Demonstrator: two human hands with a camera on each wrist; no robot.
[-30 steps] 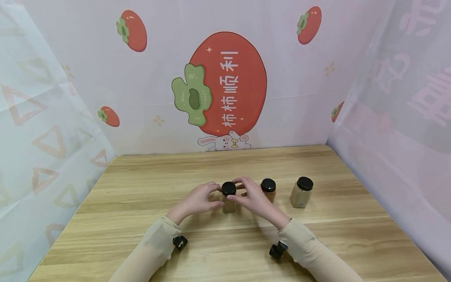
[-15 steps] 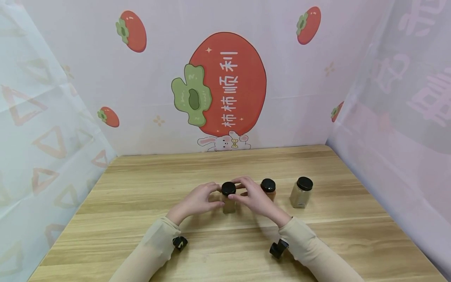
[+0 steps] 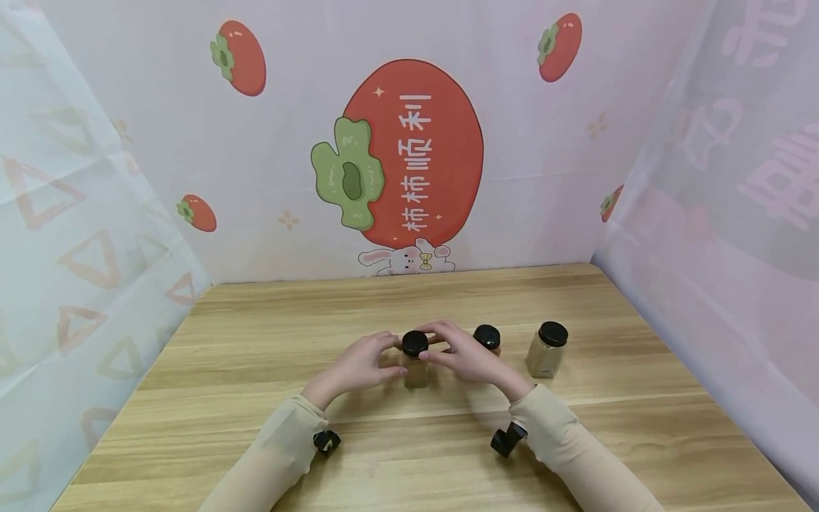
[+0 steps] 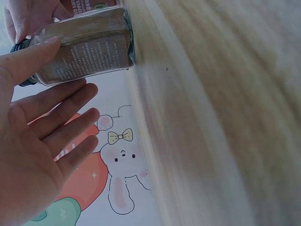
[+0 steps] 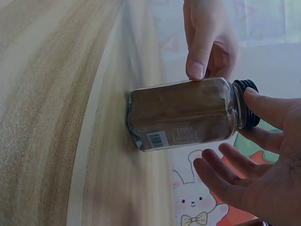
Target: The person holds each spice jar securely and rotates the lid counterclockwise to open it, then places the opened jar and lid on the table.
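A clear glass jar (image 3: 416,372) filled with brown powder stands upright on the table in the head view, its black screw lid (image 3: 415,343) on top. My left hand (image 3: 363,364) holds the jar's body from the left, thumb against the near side. From the right, my right hand (image 3: 470,357) pinches the lid between thumb and index finger, its other fingers spread loosely. White print covers one side of the jar (image 4: 91,54) in the left wrist view. A barcode shows low on the jar (image 5: 183,117) in the right wrist view.
Right of my right hand stands a second black-lidded jar (image 3: 488,337), mostly hidden by that hand. Farther right is a jar of pale beige powder (image 3: 545,360). The wooden table (image 3: 288,313) meets a patterned cloth backdrop (image 3: 288,163) behind and at both sides.
My right thumb has slid a little rightward along the lid's edge, and the right wrist has shifted slightly right. The left hand and the jar stay in place.
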